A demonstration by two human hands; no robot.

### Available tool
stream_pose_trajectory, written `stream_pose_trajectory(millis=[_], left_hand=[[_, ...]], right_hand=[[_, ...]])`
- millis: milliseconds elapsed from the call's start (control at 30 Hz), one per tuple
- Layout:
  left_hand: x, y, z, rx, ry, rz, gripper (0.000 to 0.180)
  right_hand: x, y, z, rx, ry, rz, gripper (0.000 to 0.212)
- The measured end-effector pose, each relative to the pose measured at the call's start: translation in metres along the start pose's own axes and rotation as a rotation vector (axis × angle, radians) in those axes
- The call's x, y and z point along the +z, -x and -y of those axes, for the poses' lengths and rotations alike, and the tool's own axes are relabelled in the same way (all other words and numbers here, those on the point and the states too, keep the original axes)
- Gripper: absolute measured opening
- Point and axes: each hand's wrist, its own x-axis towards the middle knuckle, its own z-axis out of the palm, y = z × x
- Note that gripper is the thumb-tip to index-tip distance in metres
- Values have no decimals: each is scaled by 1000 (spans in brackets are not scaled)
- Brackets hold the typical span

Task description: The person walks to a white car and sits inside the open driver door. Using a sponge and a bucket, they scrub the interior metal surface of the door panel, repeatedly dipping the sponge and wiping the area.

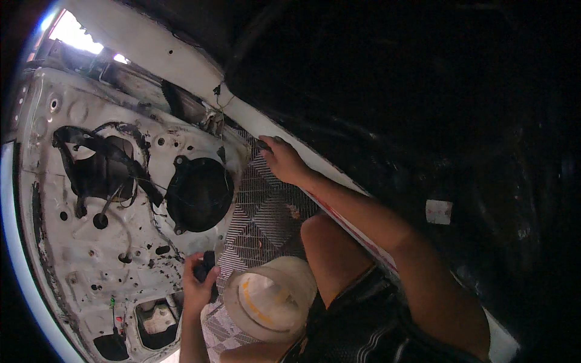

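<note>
Beside the lower inner edge of a bare car door (pixel 78 248), my left hand (pixel 196 284) is closed around a small black piece. That black piece (pixel 209 261) shows between thumb and fingers; its exact kind is unclear. My right hand (pixel 283 160) reaches across to the door sill near the hinge side, its fingers bent around a small dark object (pixel 262 145) mostly hidden by them. Between the hands, a round black speaker ring (pixel 171 202) is fixed in the door panel. Black wiring (pixel 97 142) hangs over the panel's large opening.
A beige round tub (pixel 239 320) with white and yellow inside stands between my legs on patterned floor tiles (pixel 260 212). The white car sill (pixel 345 175) runs diagonally under my right arm. A pale label (pixel 439 212) lies in the dark car interior.
</note>
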Motion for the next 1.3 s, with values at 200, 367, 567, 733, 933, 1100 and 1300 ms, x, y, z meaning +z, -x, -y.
stream_pose_trajectory(millis=[200,367,567,733,933,1100,1300], left_hand=[[8,-75,-144,370,-287,-20,31],[12,-187,-234,770,-926,-264,19],[13,-264,-268,607,-1116,-424,18],[7,-161,-201,801,-890,-534,19],[8,-18,-61,584,-522,-359,25],[87,51,37,276,-360,-222,22],[102,136,127,-21,-327,-188,13]], right_hand=[[4,-88,24,-343,133,-58,29],[42,-141,62,-592,580,-21,34],[66,-177,57,-489,591,-39,29],[77,-174,58,-546,441,-25,24],[78,-200,72,-498,717,433,19],[79,-194,35,-551,332,-139,18],[79,-184,54,-519,571,123,16]])
